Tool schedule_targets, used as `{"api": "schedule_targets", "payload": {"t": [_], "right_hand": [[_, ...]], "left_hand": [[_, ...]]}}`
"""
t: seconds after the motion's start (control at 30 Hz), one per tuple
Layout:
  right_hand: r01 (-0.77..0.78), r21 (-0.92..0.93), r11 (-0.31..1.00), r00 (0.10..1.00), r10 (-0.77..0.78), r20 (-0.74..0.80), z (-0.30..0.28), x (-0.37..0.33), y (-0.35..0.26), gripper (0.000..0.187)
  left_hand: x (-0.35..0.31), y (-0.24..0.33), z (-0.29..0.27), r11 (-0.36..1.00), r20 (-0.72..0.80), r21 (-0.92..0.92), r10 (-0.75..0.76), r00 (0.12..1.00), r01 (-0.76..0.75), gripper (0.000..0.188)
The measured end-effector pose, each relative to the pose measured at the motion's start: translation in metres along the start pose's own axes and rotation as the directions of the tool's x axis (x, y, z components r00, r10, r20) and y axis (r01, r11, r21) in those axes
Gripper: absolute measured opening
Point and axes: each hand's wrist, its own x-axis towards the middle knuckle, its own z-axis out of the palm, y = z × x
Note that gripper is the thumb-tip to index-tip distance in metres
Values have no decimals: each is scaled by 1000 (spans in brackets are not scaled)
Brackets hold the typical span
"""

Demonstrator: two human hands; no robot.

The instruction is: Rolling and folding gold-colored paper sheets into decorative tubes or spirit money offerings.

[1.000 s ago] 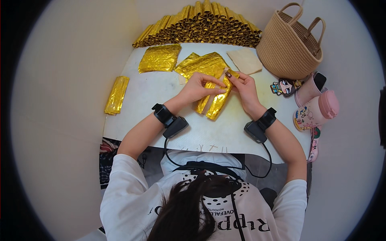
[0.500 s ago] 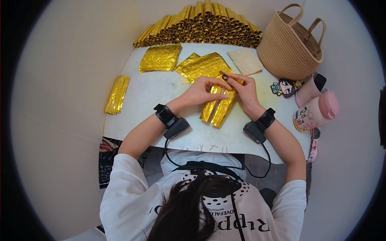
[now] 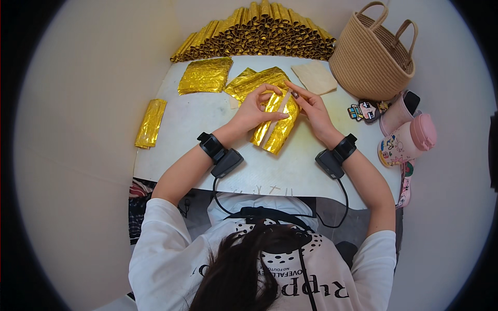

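Observation:
Between my hands is a folded sheet of gold foil paper (image 3: 278, 136), its two long edges turned inward with a pale strip showing down the middle. My left hand (image 3: 254, 110) grips its left side, the thumb lying across the front and the fingers bent behind the upper edge. On the upper right side, my right hand (image 3: 310, 110) pinches the same sheet with thumb and fingers. Just beyond it lie several loose gold foil sheets (image 3: 254, 80), partly covered by my hands. A neat stack of gold sheets (image 3: 205, 76) sits to their left.
Many gold foil rolls (image 3: 254, 39) are piled along the back. One folded gold bundle (image 3: 151, 123) lies at the left edge. Beige paper (image 3: 315, 78), a woven basket (image 3: 371, 57), a cartoon figure (image 3: 364, 111), a pink cup (image 3: 395, 115) and a pink bottle (image 3: 407, 142) stand rightward on the white table (image 3: 192, 129).
The folded sheet has shifted slightly up and left. My left thumb has slid off the right part toward the middle, and my right fingers have moved to the sheet's upper right edge.

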Motion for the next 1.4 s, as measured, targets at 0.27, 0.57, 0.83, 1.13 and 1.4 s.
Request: {"api": "schedule_targets", "payload": {"t": [0.27,0.57,0.83,1.13,1.4], "right_hand": [[12,-32,999,996,-9,87,-1,-1,-1,39],[41,-91,995,988,-27,154,3,-1,-4,38],[77,-116,990,991,-63,119,-3,1,5,28],[-42,-31,999,997,44,60,-5,-2,3,29],[-67,-52,996,994,71,88,-4,-3,1,26]], "left_hand": [[1,-3,-1,996,-40,78,34,999,-31,52],[-3,5,-2,997,-91,-56,-56,994,51,53],[1,2,-2,999,-35,12,48,998,-47,61],[1,7,-3,992,-71,121,-11,997,19,59],[1,13,-6,992,-98,-34,-121,988,118,31]]}}
